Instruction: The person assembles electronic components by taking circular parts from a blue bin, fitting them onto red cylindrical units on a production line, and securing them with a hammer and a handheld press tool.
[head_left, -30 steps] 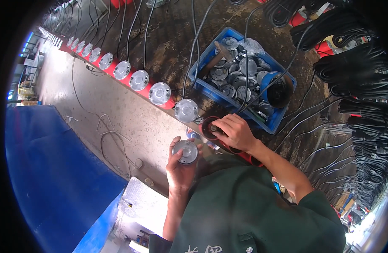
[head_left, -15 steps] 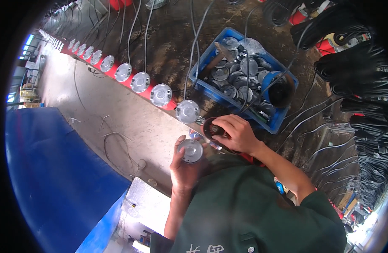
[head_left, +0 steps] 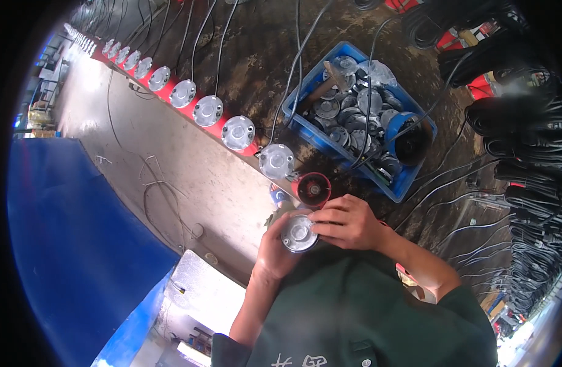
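A round silver metal end cap (head_left: 299, 234) with small holes near its rim is held in front of my body. My left hand (head_left: 276, 249) is closed around its left side, thumb and fingers at the rim. From the right, my right hand (head_left: 352, 225) has its bent fingertips at the cap's right edge, gripping it there. Just beyond both hands stands a red cylindrical housing (head_left: 296, 194) at the bench edge, its dark round opening facing up with a small metal centre. Beside it, another metal cap (head_left: 276, 161) sits at the near end of the row.
Capped red cylinders (head_left: 238, 132) line the bench edge toward the far left, with black cables behind them. A blue crate (head_left: 291, 125) holds many metal caps, a hammer (head_left: 336, 76) and a blue ring-shaped part (head_left: 401, 123). Coiled black cables (head_left: 538, 269) fill the right. A blue sheet (head_left: 79, 232) lies left.
My right hand has left the top of the red housing and come to the cap in my left hand. My left hand has brought the cap rightward. The housing's opening is now uncovered.
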{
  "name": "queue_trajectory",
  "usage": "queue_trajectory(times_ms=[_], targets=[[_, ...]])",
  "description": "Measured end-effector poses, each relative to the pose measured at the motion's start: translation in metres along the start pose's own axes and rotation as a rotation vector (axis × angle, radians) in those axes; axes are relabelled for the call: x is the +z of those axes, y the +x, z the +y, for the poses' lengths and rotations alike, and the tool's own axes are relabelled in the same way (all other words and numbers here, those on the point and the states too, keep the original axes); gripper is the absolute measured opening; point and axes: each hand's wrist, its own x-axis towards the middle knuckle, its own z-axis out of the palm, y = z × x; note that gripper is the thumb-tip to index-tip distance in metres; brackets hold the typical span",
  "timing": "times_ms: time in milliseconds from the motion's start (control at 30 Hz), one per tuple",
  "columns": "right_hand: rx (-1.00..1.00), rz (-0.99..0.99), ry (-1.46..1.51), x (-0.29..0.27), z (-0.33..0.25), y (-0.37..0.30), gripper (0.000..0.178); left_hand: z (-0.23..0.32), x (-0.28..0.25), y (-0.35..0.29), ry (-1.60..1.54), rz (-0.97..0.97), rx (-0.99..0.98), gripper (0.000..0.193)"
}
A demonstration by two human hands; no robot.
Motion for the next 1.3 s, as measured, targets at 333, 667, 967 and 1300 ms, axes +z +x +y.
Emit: queue_trajectory(times_ms=[333, 667, 967, 1300], targets=[[0.537, 0.034, 0.235, -0.038, -0.002, 0.012, 0.026, -0.017, 0.007, 0.007, 0.698, 0.213, 0.239, 0.054], [1.026, -0.109, 0.625, -0.015, 0.056, 0.014, 0.033, -0.006, 0.016, 0.048, 1.560, 0.098, 0.971, 0.103], [1.002, -0.159, 0.533, -0.014, 0.060, 0.015, 0.031, -0.010, 0.012, 0.064, 1.523, 0.122, 1.004, 0.103], [0.891, -0.117, 0.434, -0.015, 0.067, -0.004, 0.028, -0.016, 0.014, 0.065, 1.551, 0.188, 1.010, 0.097]])
